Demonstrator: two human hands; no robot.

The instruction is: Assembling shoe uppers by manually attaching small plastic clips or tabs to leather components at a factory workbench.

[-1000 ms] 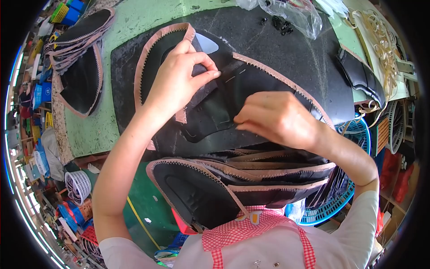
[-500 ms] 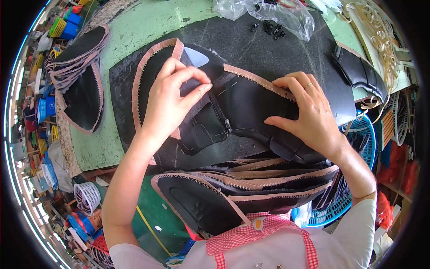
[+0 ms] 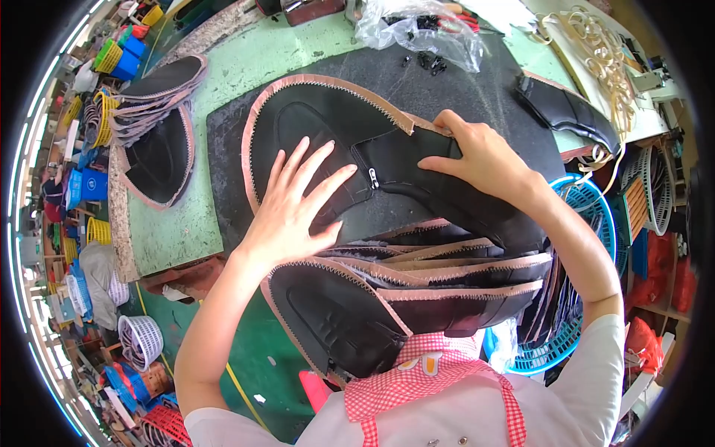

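A black leather boot upper [image 3: 313, 112] lies on the dark mat, edged with a pinkish-tan zigzag-stitched border. A silver zipper pull [image 3: 373, 179] shows near its middle. My left hand [image 3: 294, 197] rests flat on the toe part, fingers spread. At the upper's right part, my right hand [image 3: 484, 156] grips the bordered edge, thumb on the black leather and fingers at the far side. Close to my body sits a stack of similar uppers [image 3: 462, 302], with fuzzy lining showing between layers.
More uppers [image 3: 160, 153] are piled at the left on the green table [image 3: 179, 242]. Beyond the mat [image 3: 477, 82] lie small black parts [image 3: 428, 63] and a clear plastic bag [image 3: 417, 30]. Another black piece [image 3: 570, 112] and tan strips [image 3: 596, 45] lie right. A blue basket [image 3: 618, 223] stands below.
My left hand has gone from a pinch near the upper's middle to lying spread on its toe part. The folded toe part now lies spread out. My right hand still holds the edge.
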